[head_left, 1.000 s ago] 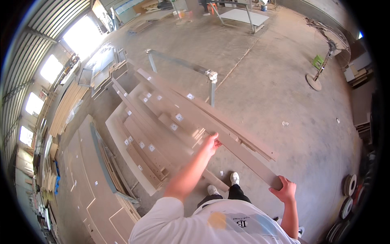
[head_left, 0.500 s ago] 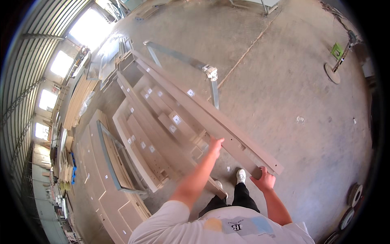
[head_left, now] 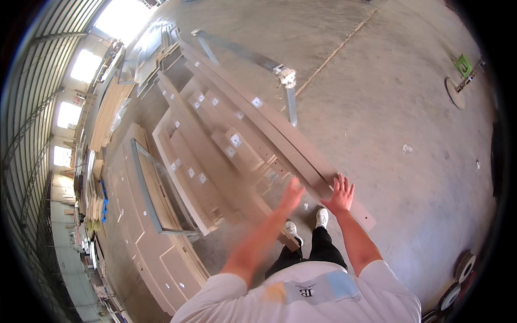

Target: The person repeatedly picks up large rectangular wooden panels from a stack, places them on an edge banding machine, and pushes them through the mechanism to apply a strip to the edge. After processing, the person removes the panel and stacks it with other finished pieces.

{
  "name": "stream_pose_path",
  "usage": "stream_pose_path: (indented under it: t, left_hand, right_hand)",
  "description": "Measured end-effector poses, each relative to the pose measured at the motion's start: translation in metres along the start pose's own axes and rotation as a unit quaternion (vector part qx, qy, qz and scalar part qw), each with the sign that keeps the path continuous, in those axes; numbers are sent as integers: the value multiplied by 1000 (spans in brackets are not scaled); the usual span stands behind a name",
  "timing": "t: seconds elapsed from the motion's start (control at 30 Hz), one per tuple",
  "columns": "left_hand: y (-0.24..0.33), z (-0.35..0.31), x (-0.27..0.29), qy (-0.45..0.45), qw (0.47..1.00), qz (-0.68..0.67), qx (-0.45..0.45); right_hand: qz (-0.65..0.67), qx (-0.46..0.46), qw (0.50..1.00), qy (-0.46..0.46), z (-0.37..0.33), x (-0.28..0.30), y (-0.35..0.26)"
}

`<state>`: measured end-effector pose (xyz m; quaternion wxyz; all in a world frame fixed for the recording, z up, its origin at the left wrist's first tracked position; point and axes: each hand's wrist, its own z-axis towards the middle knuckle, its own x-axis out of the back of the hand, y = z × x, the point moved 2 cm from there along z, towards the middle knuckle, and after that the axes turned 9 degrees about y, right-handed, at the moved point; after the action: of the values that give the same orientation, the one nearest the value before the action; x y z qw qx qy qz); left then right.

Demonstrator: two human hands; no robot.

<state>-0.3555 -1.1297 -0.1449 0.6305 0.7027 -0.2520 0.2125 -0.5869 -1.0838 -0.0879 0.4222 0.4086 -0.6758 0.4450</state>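
A long brown board (head_left: 304, 152) with small white labels runs from the far left down to my right side. Over its near end my right hand (head_left: 339, 196) is spread, fingers apart and nothing gripped; whether the palm touches the wood I cannot tell. My left hand (head_left: 291, 195) is blurred by motion, just left of that board's inner edge. Another long brown board (head_left: 215, 153) slants toward my feet. Between the two lie several shorter labelled panels (head_left: 237, 151), partly covered by the long boards.
A grey metal frame (head_left: 291, 105) stands beyond the long board, its post upright on the concrete floor (head_left: 388, 129). To my left, large brown panels (head_left: 142, 215) are stacked near a metal frame (head_left: 142, 180). A round-based stand (head_left: 454, 92) is at far right, with round discs (head_left: 466, 266) nearer.
My right hand has loosened from the long board's near end, spread its fingers and moved up along it. My left hand has come off the board's inner edge and shifted slightly.
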Motion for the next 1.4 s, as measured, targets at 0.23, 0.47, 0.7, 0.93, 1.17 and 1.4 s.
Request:
stream_pose_path:
  t: [0.23,0.47,0.7,0.93,1.17,1.4]
  left_hand:
    - [-123,-256,27,-216,963,-47,152]
    - [-107,-370,145,38,868,-187,459]
    - [-115,-431,148,-10,893,-38,448]
    - [-109,-452,143,7,901,-180,395]
    - [-194,-574,159,80,889,-179,413]
    - [-369,-828,158,239,864,-89,435]
  right_hand:
    - [-17,-28,998,-58,38,33,-35]
    - [31,-74,997,-4,45,30,-37]
    - [-6,-22,1000,12,35,12,-48]
    - [28,173,972,155,-22,-7,-59]
    - [131,341,927,-87,-190,-74,-139]
    - [19,345,804,-484,-365,-172,-191]
